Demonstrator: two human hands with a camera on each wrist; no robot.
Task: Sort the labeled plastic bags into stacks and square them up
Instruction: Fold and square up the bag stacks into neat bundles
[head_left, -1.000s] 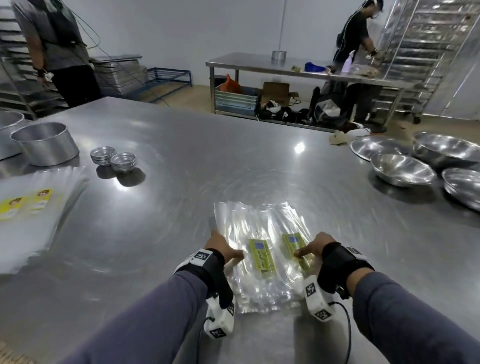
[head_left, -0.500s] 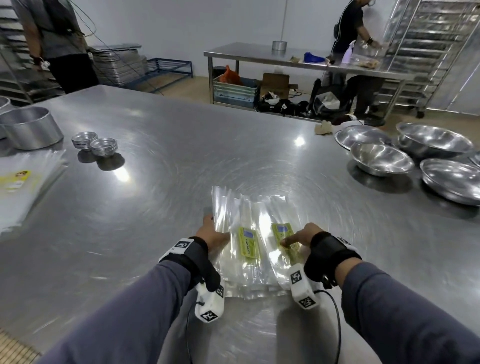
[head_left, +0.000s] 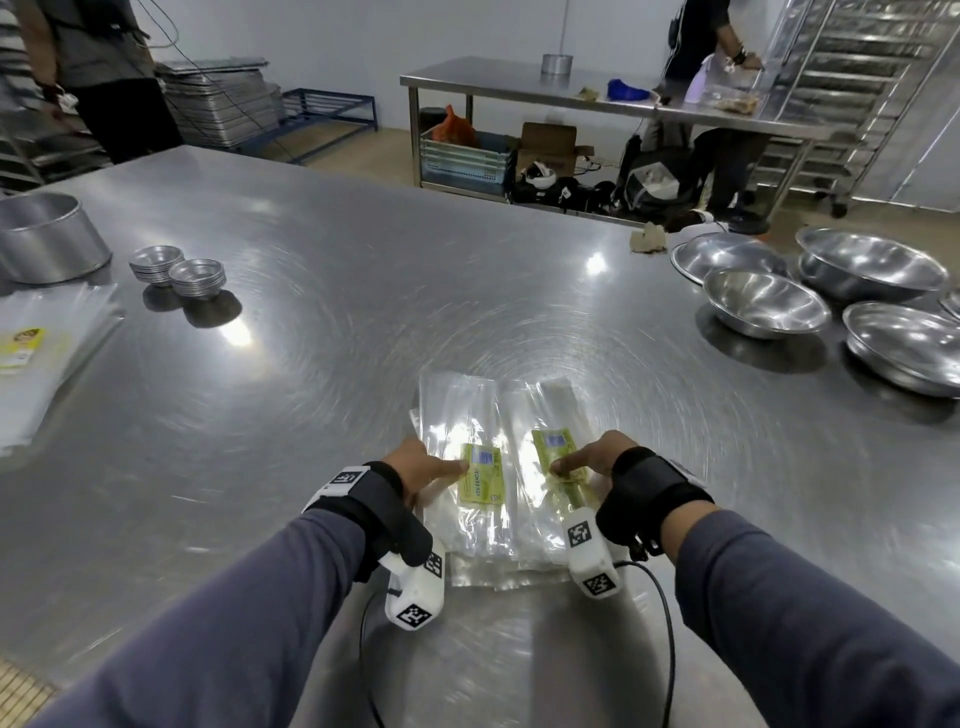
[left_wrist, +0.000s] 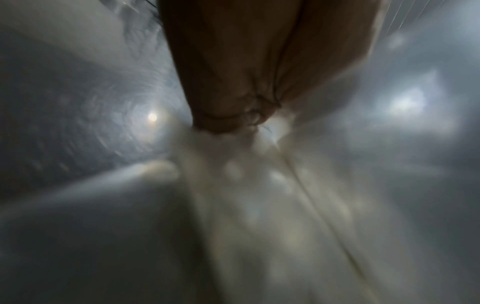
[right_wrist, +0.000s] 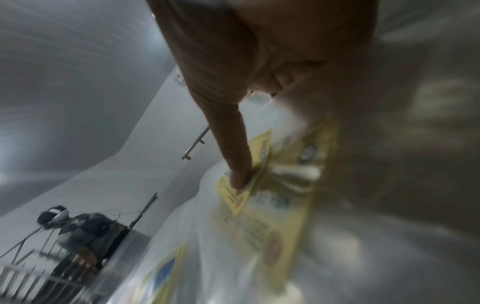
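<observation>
The left hand (head_left: 415, 465) had been brought back in from the stack's left edge, its forefinger now laid out toward the left green label (head_left: 482, 475); the plastic bags (head_left: 493, 431) themselves had barely shifted on the steel table (head_left: 311, 322). The right hand (head_left: 597, 460) was seen with one straight finger pressed onto the right label (head_left: 556, 449); nothing was gripped by either hand. The bags' long axis ran away from the body, both hands set at the near half, one per side. Squaring, it was judged, would be done by an inward push.
</observation>
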